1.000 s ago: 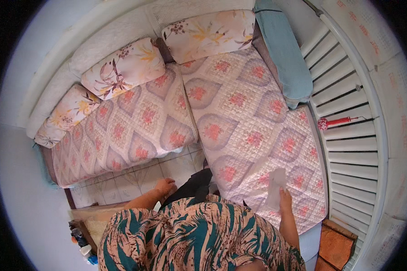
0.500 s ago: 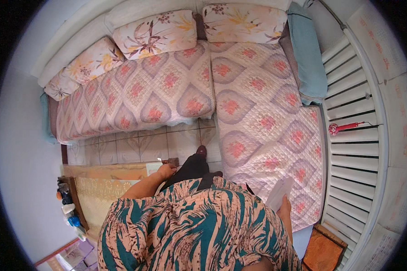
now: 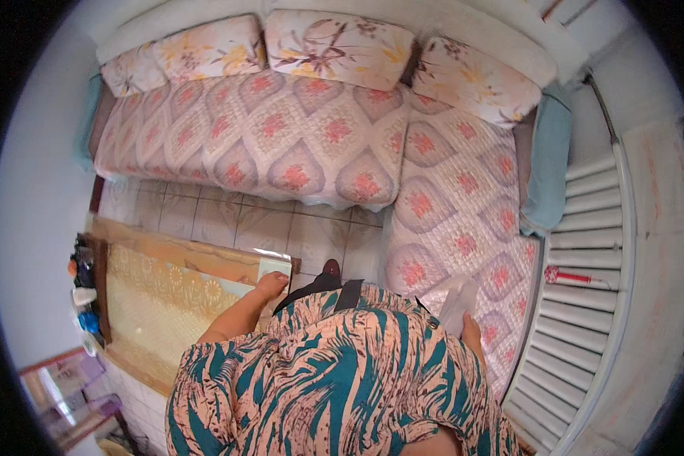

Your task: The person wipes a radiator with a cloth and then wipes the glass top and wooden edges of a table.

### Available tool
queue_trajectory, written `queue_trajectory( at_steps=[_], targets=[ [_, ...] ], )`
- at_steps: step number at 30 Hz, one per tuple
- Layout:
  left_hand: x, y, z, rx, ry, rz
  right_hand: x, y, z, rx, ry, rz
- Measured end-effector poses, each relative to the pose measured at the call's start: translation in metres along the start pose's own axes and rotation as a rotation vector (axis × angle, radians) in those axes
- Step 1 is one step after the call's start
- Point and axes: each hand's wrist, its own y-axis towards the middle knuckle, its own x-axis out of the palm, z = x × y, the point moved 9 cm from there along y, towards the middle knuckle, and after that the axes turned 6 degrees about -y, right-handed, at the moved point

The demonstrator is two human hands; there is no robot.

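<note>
**Item 1: left hand [image 3: 270,286].** It is now resting on the near corner of the table [image 3: 167,304], having been hanging over the tiled floor [image 3: 228,220] a second ago. The fingers are bending over the corner's edge. Whether they are gripping or only leaning is not showing. The view has been swinging left, bringing the table in, so the person appears to be turning from the seating toward it.

**Item 2: right hand [image 3: 472,332].** It is lying well to the right of the table, past the person's patterned garment [image 3: 334,380]. It is closing around the lower end of a white sheet [image 3: 457,298], as in both earlier pictures.

**Item 3: white sheet.** Pale, crumpled, possibly a bag. It is lying against the quilted cover [image 3: 463,197], right of the table. Its long axis is running from the hand away from the person, tipping slightly back toward the table. The free end is pointing toward the pillows [image 3: 334,45].

**Item 4: table.** It is carrying a yellow lace cloth under a clear top, with small bottles [image 3: 83,296] crowding its far left edge.

**Item 5: surroundings.** A dark shoe [image 3: 331,267] is showing just right of the table's corner. A white slatted panel [image 3: 593,304] is standing farthest right of it.
</note>
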Motion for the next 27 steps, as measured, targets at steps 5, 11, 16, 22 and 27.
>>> queue_trajectory(
  at_steps=[5, 11, 16, 22, 27],
  targets=[
    [-0.005, -0.022, -0.065, 0.028, 0.372, -0.042, 0.043, 0.027, -0.074, -0.105, -0.041, -0.055],
    [-0.019, -0.04, -0.052, -0.087, -0.032, 0.149, 0.124, 0.032, -0.144, -0.246, -0.281, -0.12],
    [0.006, -0.08, -0.087, -0.294, -0.534, 0.348, 0.227, 0.034, -0.186, -0.383, -0.772, -0.286],
    [0.08, -0.092, -0.145, -0.461, -0.794, 0.481, 0.361, 0.051, -0.214, -0.465, -1.031, -0.477],
    [0.122, -0.11, -0.138, -0.69, -0.975, 0.525, 0.5, 0.053, -0.227, -0.821, -1.32, -0.702]
  ],
)
